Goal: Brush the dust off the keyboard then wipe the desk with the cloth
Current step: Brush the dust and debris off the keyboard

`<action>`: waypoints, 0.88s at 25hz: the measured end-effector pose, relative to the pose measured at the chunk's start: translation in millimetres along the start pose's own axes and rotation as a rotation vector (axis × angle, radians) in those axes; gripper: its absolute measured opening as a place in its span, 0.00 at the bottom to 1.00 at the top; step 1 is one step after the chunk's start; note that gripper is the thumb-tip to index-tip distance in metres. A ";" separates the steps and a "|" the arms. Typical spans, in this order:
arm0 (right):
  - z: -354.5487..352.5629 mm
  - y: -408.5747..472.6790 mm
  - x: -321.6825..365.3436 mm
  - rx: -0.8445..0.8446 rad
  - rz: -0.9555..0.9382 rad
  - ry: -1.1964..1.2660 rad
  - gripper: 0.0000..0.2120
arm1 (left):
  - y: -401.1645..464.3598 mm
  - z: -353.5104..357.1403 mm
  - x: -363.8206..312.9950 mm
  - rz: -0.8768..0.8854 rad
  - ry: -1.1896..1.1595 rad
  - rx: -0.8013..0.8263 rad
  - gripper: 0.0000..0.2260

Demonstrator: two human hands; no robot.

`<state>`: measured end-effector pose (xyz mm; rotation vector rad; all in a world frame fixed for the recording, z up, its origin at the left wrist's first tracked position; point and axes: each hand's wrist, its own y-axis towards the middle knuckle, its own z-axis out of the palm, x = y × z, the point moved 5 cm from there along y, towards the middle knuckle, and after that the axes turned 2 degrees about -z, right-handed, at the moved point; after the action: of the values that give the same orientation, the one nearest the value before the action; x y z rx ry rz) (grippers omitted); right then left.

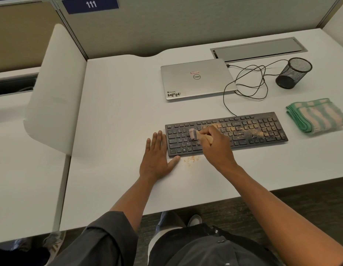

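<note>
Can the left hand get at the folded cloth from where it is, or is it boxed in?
Probably not easily. The left hand lies flat at the keyboard's left end; the cloth sits beyond its right end, with the right hand and brush between.

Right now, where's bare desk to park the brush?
Widest bare patch: left of the laptop and keyboard, out to the desk edge. Also free: near strip below the keyboard, right of the dust. Crowded: right side, with cable, cup and cloth. The left hand lies flat at the keyboard's left end; the right hand grips the brush.
</note>
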<state>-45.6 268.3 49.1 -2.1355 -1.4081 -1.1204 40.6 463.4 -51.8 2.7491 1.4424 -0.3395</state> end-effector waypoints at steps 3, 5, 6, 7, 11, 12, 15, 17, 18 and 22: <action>0.6 2.3 -3.5 -0.009 0.001 -0.014 0.04 | -0.1 -0.2 -0.1 0.001 0.003 0.002 0.43; -2.1 3.6 -5.0 -0.059 0.017 -0.040 0.03 | -0.6 -0.6 -0.2 0.003 -0.001 0.003 0.43; -2.1 3.2 -2.9 -0.075 0.006 -0.044 0.03 | -0.5 -0.8 -0.3 0.004 -0.005 0.003 0.42; -0.2 2.4 0.3 -0.075 -0.018 -0.037 0.03 | -0.3 -0.9 -0.4 0.004 -0.008 0.004 0.42; 10.1 -4.3 1.7 -0.022 -0.040 -0.036 0.03 | -0.4 -1.2 -0.4 0.006 -0.013 0.002 0.43; 8.4 -4.7 -1.0 -0.040 -0.018 -0.044 0.03 | -0.2 -1.2 -0.5 0.005 -0.014 -0.001 0.43; 1.2 -2.3 -4.7 -0.115 0.030 -0.060 0.02 | -0.2 -1.1 -0.4 0.003 -0.007 0.003 0.43; 3.9 -0.2 0.6 -0.097 0.010 -0.037 0.02 | -0.8 -1.5 -0.7 0.003 -0.009 0.002 0.43; 8.2 0.4 3.6 -0.064 -0.002 -0.010 0.02 | -1.0 -1.9 -0.7 0.003 -0.011 0.001 0.43; 12.2 1.0 -2.4 -0.021 0.093 0.060 0.02 | -1.4 -1.6 -0.5 0.002 -0.008 0.004 0.42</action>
<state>-40.0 274.4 39.7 -2.1400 -1.2622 -1.1586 39.4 463.9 -50.0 2.7491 1.4388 -0.3533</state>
